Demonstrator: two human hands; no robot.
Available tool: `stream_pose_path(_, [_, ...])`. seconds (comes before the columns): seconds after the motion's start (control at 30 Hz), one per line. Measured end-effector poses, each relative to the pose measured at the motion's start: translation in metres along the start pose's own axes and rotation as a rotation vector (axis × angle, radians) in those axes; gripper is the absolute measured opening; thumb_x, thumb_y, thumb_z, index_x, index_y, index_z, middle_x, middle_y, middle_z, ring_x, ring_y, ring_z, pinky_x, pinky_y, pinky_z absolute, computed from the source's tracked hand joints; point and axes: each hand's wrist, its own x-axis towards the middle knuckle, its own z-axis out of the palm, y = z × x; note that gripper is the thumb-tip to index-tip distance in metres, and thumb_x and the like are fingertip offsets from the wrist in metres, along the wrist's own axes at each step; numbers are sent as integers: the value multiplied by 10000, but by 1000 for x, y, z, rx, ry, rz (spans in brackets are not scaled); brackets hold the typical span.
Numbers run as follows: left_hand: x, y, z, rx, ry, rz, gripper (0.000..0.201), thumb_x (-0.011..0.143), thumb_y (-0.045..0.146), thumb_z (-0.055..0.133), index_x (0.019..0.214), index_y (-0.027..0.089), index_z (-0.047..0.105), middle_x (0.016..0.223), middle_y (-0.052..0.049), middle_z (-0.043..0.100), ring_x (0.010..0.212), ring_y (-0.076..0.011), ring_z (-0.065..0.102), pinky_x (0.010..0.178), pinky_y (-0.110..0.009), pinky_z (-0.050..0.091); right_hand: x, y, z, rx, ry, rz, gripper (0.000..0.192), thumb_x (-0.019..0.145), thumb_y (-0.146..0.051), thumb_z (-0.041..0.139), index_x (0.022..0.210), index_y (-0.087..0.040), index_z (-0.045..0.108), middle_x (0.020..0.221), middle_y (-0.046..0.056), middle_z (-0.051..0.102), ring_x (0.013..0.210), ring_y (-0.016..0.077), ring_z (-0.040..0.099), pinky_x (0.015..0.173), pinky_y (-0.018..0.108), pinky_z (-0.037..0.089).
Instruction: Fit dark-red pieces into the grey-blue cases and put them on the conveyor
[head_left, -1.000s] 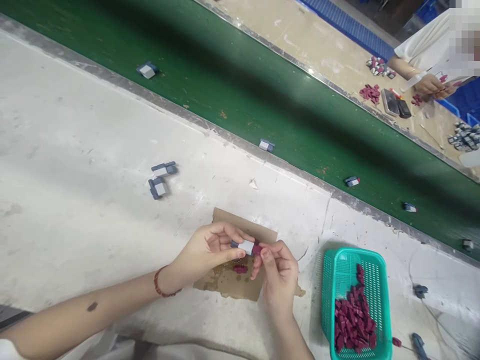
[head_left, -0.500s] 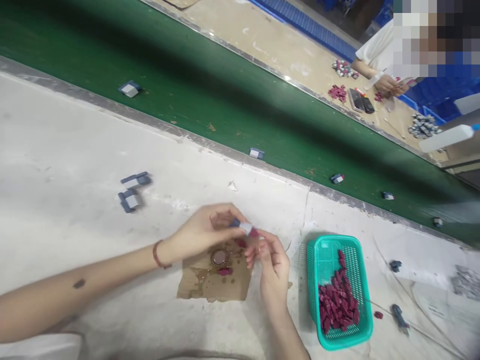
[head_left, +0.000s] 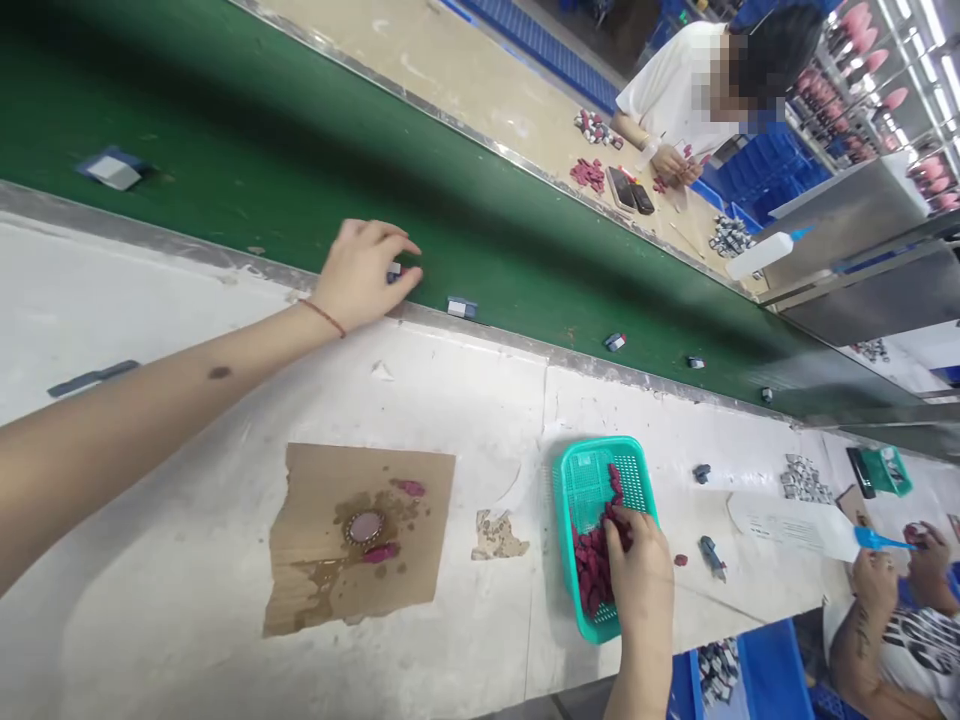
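Over the near edge of the green conveyor belt [head_left: 510,250], my left hand [head_left: 364,270] is open, its thumb and fingers apart. A small blue-grey and white part [head_left: 394,271] shows between them, partly covered by the hand. My right hand [head_left: 641,555] reaches into the turquoise basket [head_left: 562,500]. Its thumb and fingers are slightly apart among the maroon pieces [head_left: 592,570], and some fingertips are hidden. On the worktable lies a cardboard sheet [head_left: 420,590] with wet stains, holding a round beaded-edge dish [head_left: 364,527] and two maroon pieces [head_left: 381,553].
Several similar parts [head_left: 461,307] lie along the belt. A long blue-grey part [head_left: 94,377] is partly behind my left arm. Right of the basket are loose parts [head_left: 711,557] and a white bottle [head_left: 795,525] with a blue tip. Co-workers [head_left: 682,90] sit across the belt and at lower right.
My hands have separated from over the cardboard. The left has moved up to the belt with the joined part; the right has moved into the basket. The view has shifted right.
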Motion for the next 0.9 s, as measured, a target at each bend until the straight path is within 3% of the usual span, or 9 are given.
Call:
stream_pose_path(0.1, [2, 16, 22, 14, -143, 191, 446, 868, 368, 529, 1233, 124, 611, 1276, -130, 601, 1206, -318, 458, 1064, -461, 325, 1, 2, 7, -90, -33, -10, 245, 835, -321, 452, 896, -189, 649, 901, 128, 700, 862, 294, 616, 778, 391, 453])
stream_pose_path(0.2, [5, 31, 45, 34, -262, 327, 397, 866, 314, 523, 1200, 128, 630, 1191, -146, 623, 1104, -324, 520, 992, -465, 393, 1, -1, 11, -141, -30, 40, 215, 815, -310, 461, 860, -191, 635, 848, 120, 698, 803, 285, 632, 699, 359, 452])
stream_pose_path(0.3, [8, 40, 58, 8, -265, 321, 305, 869, 203, 479, 1087, 101, 666, 1099, -174, 621, 1064, -335, 532, 947, -479, 421, 0, -3, 13, -128, -1, 56, 219, 822, -332, 456, 834, -199, 629, 787, 102, 692, 751, 271, 633, 656, 339, 443])
stream_pose_path(0.4, [9, 44, 60, -57, -221, 263, 276, 858, 159, 480, 1065, 96, 652, 1085, -173, 608, 1086, -336, 530, 959, -486, 418, -2, -3, 13, -72, 35, 25, 243, 833, -364, 458, 817, -207, 643, 760, 94, 693, 741, 267, 626, 658, 344, 442])
stream_pose_path(0.5, [4, 46, 51, -156, -163, 166, 296, 881, 217, 486, 1122, 91, 603, 1132, -173, 588, 1079, -309, 559, 965, -468, 436, -1, -7, 11, 51, 45, 29, 251, 817, -382, 496, 828, -210, 679, 750, 91, 702, 730, 274, 629, 660, 369, 452])
stream_pose_path(0.6, [-15, 48, 35, -311, -146, 15, 308, 880, 313, 512, 1104, 107, 560, 1055, -141, 621, 906, -241, 640, 822, -394, 532, 0, -18, 7, 303, -19, 110, 308, 791, -421, 573, 932, -188, 716, 771, 90, 723, 719, 273, 658, 662, 387, 493])
stream_pose_path(0.7, [-48, 54, 11, -801, -234, -312, 310, 805, 388, 626, 982, 147, 546, 908, -75, 662, 789, -193, 663, 746, -347, 558, 0, -34, 1, 638, -97, 222, 370, 756, -452, 667, 1003, -184, 734, 877, 94, 754, 762, 254, 690, 692, 378, 537])
stream_pose_path(0.77, [-72, 59, -6, -1054, -325, -506, 359, 720, 419, 727, 903, 158, 561, 839, -52, 684, 775, -187, 663, 740, -323, 550, -1, -47, -1, 835, -105, 280, 322, 732, -442, 719, 933, -194, 756, 861, 82, 762, 736, 233, 696, 691, 363, 550])
stream_pose_path(0.9, [-113, 61, -33, -988, -429, -618, 391, 653, 450, 788, 897, 177, 649, 736, -26, 714, 562, -136, 580, 522, -226, 458, -4, -78, 0, 1130, -128, 224, 221, 685, -399, 787, 770, -197, 757, 679, 43, 732, 589, 186, 667, 581, 308, 549])
